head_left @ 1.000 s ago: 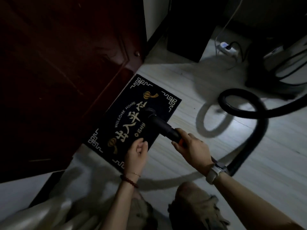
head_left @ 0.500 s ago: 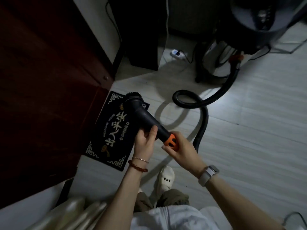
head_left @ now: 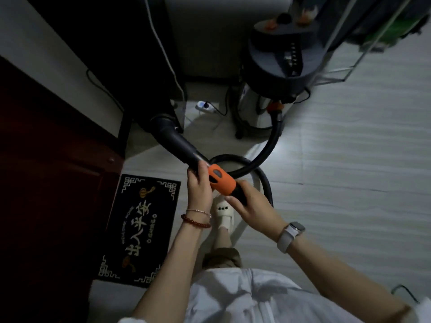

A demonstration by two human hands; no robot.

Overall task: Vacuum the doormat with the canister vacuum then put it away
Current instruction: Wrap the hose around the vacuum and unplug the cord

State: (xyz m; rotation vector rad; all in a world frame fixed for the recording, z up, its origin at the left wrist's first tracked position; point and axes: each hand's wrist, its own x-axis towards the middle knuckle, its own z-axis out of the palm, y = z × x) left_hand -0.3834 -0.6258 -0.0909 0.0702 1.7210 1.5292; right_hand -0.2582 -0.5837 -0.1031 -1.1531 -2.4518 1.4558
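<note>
Orange collar (head_left: 220,180) of the nozzle (head_left: 173,138) sits between both hands — left hand (head_left: 200,183) grasps the tube, right hand (head_left: 250,203) the hose end. Doormat (head_left: 140,229) lies below-left. Best to twist gently, pulling straight — not bending the hose (head_left: 263,157).

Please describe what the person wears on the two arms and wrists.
Both forearms are bare, with no sleeves in view. The left wrist carries a thin light chain bracelet and a dark red beaded bracelet. The right wrist carries a smartwatch with a pale band and a rounded rectangular case. No rings or gloves are visible.
</note>
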